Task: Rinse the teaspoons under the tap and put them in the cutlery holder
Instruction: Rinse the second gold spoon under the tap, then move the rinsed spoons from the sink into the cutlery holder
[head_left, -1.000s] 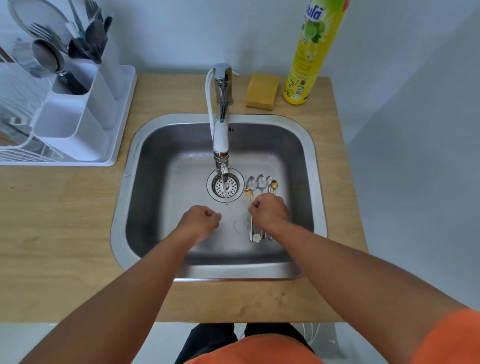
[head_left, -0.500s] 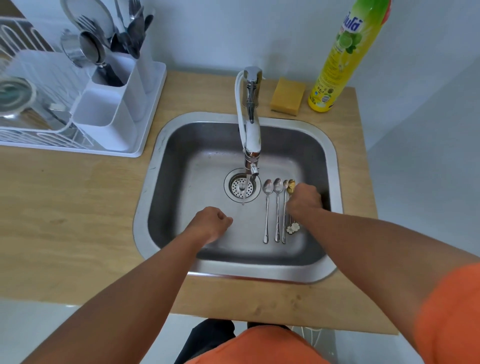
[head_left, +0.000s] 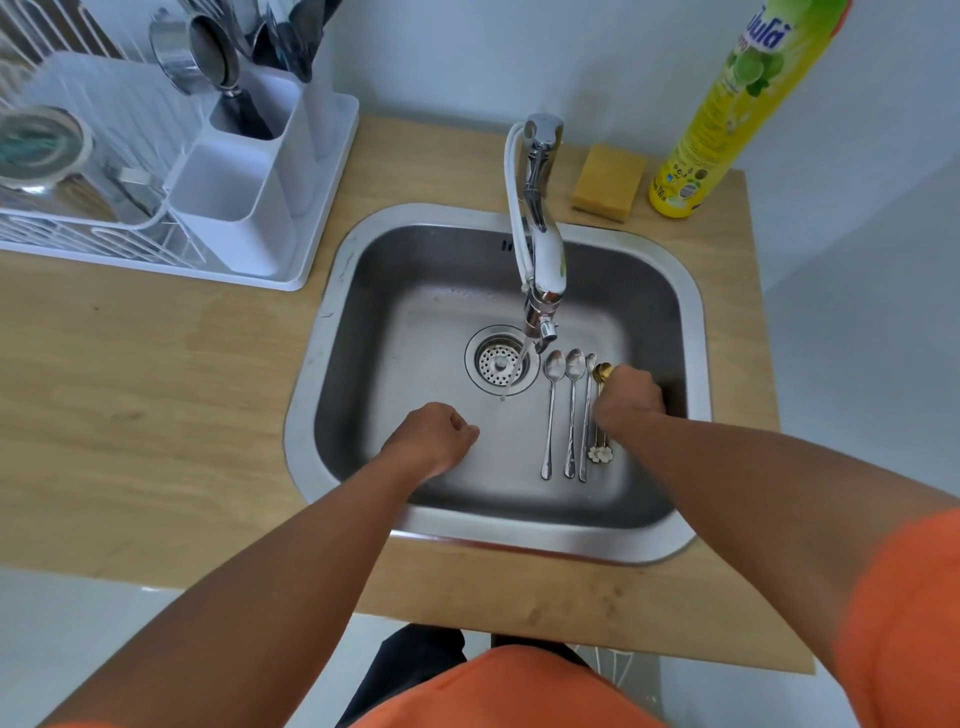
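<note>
Fingers of the right hand (head_left: 629, 396) curl down over the gold teaspoons (head_left: 602, 371) on the sink (head_left: 691, 364) floor, though whether they actually grip one I cannot tell. Beside them lie three silver teaspoons (head_left: 571, 415), just right of the running tap (head_left: 543, 249). Left hand (head_left: 431, 436) hovers as an empty, loose fist; the cutlery holder (head_left: 244, 208) stands on the counter's left.

A home kitchen: steel sink (head_left: 691, 332), dish rack (head_left: 78, 228), detergent bottle (head_left: 727, 109).
</note>
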